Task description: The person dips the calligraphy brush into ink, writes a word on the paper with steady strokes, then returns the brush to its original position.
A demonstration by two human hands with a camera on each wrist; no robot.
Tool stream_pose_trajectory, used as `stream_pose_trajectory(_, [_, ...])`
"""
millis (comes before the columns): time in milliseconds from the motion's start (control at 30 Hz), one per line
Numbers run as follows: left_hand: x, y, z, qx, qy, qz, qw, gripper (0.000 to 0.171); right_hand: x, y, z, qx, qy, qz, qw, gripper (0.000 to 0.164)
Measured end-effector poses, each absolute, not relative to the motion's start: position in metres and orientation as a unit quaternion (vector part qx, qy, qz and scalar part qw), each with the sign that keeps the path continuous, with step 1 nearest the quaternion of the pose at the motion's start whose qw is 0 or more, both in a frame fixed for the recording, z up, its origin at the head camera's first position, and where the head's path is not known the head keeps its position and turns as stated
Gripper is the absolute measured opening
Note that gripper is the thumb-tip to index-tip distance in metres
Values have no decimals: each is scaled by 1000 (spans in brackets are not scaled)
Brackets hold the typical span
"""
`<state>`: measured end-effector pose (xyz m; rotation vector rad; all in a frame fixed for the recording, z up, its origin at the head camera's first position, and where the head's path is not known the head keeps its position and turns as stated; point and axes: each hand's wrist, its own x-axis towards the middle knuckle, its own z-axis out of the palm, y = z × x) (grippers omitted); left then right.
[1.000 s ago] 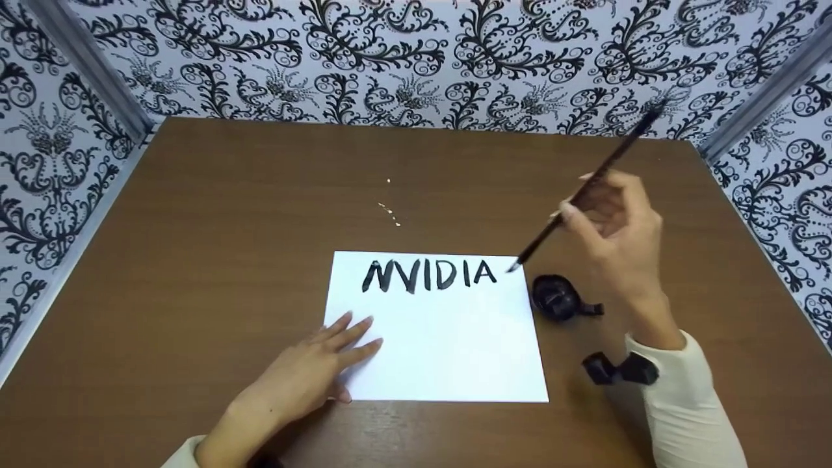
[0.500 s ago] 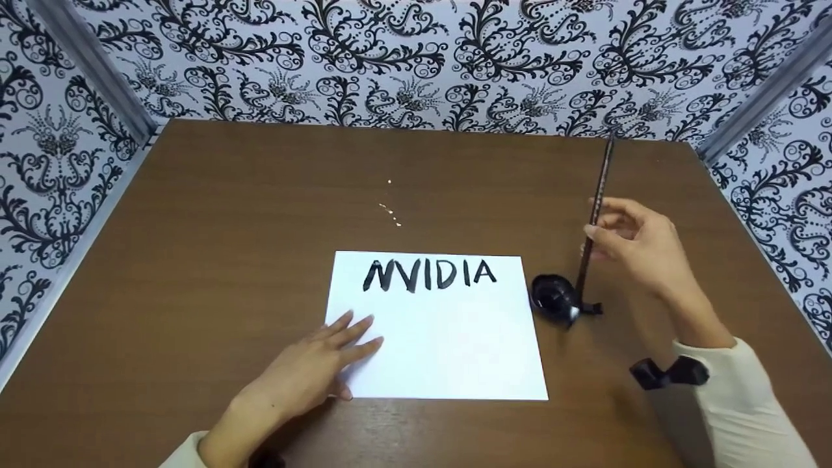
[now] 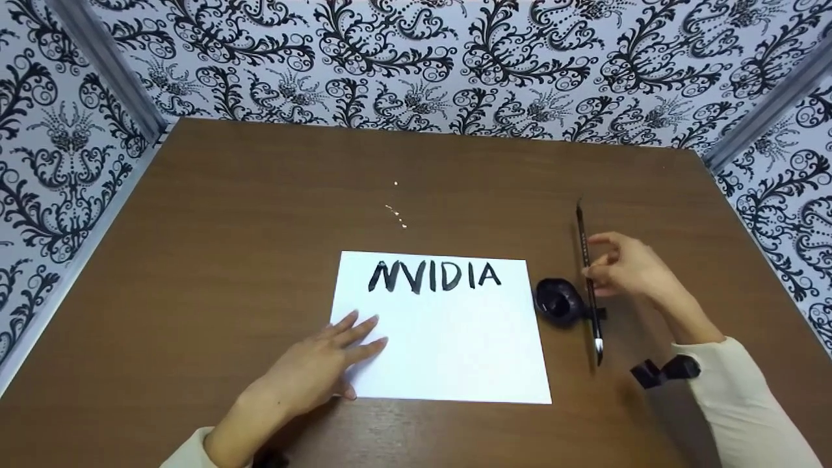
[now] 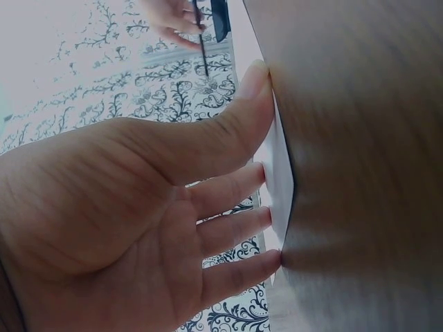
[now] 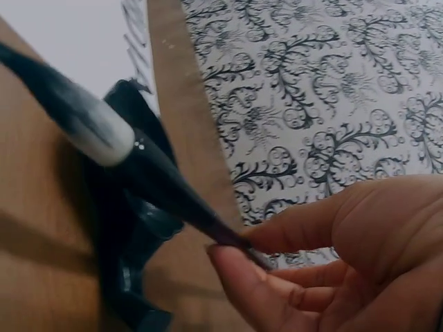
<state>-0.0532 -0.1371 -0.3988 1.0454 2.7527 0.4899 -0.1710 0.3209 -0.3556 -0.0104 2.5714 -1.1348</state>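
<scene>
A dark ink brush (image 3: 595, 325) lies nearly level over the short handle of a black ink dish (image 3: 549, 286), its inky bristles towards me. My right hand (image 3: 634, 270) pinches it at mid-shaft; in the right wrist view, thumb and finger meet on the dark shaft (image 5: 176, 190) below the bristles (image 5: 76, 114). White paper (image 3: 455, 357) bears "NVIDIA" in black strokes along its top. My left hand (image 3: 309, 367) rests with spread fingers on the paper's left side, and in the left wrist view the thumb (image 4: 252, 104) presses at the edge.
The dish stands just right of the paper on a brown wooden table (image 3: 260, 195). Small pale marks (image 3: 398, 214) dot the table beyond the paper. Patterned walls (image 3: 416, 65) close in the back and both sides. A black strap mount (image 3: 666, 372) sits on my right sleeve.
My right hand has carried the brush from the paper's upper right corner to the dish and lowered it from upright to nearly flat. My left hand stays on the paper.
</scene>
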Motion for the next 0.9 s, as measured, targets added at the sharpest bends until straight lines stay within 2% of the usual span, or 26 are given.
stream_pose_trajectory(167, [-53, -137, -399, 350, 920, 159, 77, 74, -173, 320, -362, 9, 911, -368, 188, 64])
stream_pose_trajectory(900, [-54, -137, -400, 362, 917, 156, 64, 73, -176, 324, -375, 20, 917, -349, 192, 58])
